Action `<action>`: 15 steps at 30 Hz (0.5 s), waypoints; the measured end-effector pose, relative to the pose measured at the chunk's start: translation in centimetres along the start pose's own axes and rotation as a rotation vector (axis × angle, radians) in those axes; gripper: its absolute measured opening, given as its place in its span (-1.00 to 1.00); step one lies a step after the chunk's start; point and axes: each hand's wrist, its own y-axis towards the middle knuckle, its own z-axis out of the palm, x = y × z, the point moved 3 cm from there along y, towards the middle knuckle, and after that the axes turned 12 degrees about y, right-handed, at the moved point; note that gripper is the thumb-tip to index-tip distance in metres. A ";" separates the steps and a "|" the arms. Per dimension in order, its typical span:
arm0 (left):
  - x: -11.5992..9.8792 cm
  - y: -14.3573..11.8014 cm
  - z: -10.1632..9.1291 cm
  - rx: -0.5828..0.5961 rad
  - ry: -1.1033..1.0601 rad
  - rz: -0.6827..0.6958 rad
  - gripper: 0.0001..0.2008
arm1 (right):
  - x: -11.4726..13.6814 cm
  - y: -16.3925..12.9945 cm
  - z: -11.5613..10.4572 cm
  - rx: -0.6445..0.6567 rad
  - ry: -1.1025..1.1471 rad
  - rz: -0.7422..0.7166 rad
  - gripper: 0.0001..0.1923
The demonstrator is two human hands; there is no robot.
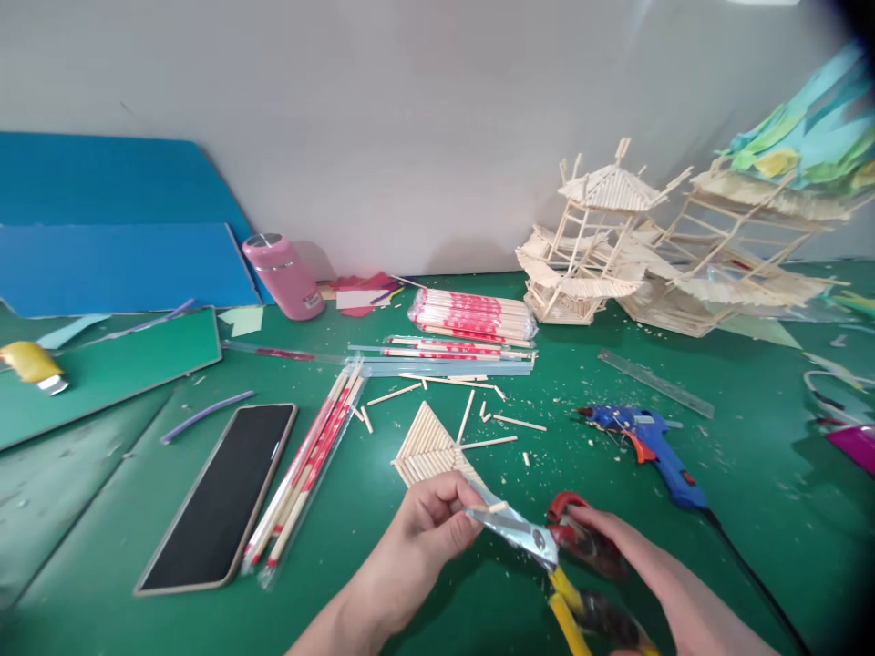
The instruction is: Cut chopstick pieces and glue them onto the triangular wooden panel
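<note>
My left hand [430,524] pinches a short wooden stick piece [493,507] and holds it between the blades of the shears. My right hand [619,547] grips the red and yellow handles of the metal shears [526,533], whose blades point left toward the stick. Just beyond my left hand lies a triangular panel of glued sticks [429,446] on the green mat [383,592].
A blue glue gun [649,442] lies right of centre, its cord running to the lower right. Wrapped chopstick packs [471,314], loose sticks, a phone [222,492], a pink bottle [283,273], a clear ruler [656,383] and stick-built pavilion models [602,246] surround the work spot.
</note>
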 end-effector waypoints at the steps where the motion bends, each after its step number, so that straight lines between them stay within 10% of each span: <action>1: 0.0 0.0 0.1 -0.003 -0.002 0.000 -0.82 | -0.3 0.1 0.3 -0.019 -0.049 0.021 -0.16; 15: -1.3 0.0 -0.7 -0.043 0.010 0.080 -0.74 | 2.5 3.2 2.5 -0.068 0.053 0.067 -0.37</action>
